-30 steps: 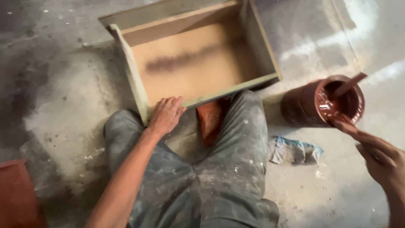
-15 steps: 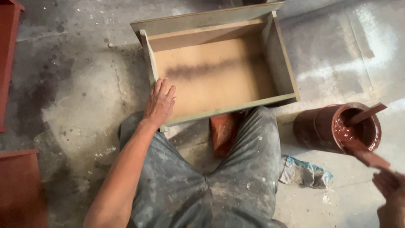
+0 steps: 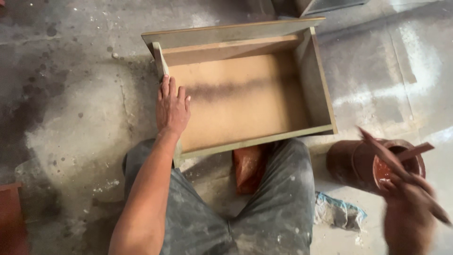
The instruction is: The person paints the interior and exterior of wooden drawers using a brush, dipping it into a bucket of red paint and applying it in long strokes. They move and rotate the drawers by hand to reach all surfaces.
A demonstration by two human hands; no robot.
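Observation:
An open wooden drawer box point(image 3: 321, 89) with greenish sides and a bare tan bottom lies on the concrete floor in front of my knees. My left hand point(image 3: 171, 107) rests flat on its left wall, fingers spread. My right hand point(image 3: 408, 215), blurred at the lower right, grips a paint-covered brush point(image 3: 384, 153) whose tip points up and left, just above a can of red-brown paint point(image 3: 358, 163). A stir stick point(image 3: 415, 151) stands in the can.
My legs in paint-spattered grey trousers point(image 3: 264, 212) fill the bottom centre. A red-brown brick point(image 3: 249, 166) lies between my knees under the drawer's near edge. A crumpled blue-white rag point(image 3: 337, 212) lies by my right leg. A red-brown painted piece point(image 3: 10, 217) sits at the lower left.
My left hand slid forward along the drawer's left wall. My right hand lifted the brush up beside the paint can. The view shifted, bringing the drawer closer to centre.

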